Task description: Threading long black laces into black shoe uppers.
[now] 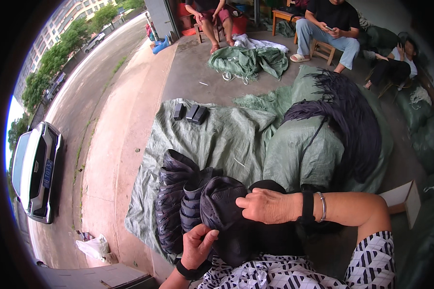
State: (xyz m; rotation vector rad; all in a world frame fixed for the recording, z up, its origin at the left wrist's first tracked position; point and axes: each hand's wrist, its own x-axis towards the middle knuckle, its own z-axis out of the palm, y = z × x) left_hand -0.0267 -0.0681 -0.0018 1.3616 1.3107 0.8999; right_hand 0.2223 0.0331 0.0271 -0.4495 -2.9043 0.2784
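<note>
A dark shoe upper (220, 200) with a mesh patch is in front of me, over my lap. At its lower edge, the thumb and fingers of my left hand (197, 244) are pinched together on it. My right hand (266, 205) is closed against the upper's right side, its fingers curled. What sits between those fingertips is hidden. Left of the held piece, nested dark shoe uppers (171, 207) lie in overlapping rows on a green woven sheet (217, 139). Black material (275, 238) covers my lap below the right hand.
A bundle of black laces (359, 125) drapes over a stuffed green sack (294, 156). Small black blocks (196, 114) lie on the sheet's far end. People sit beyond, near a crumpled green sack (248, 60). A white box (404, 204) stands at right; a white car (36, 171) is outside left.
</note>
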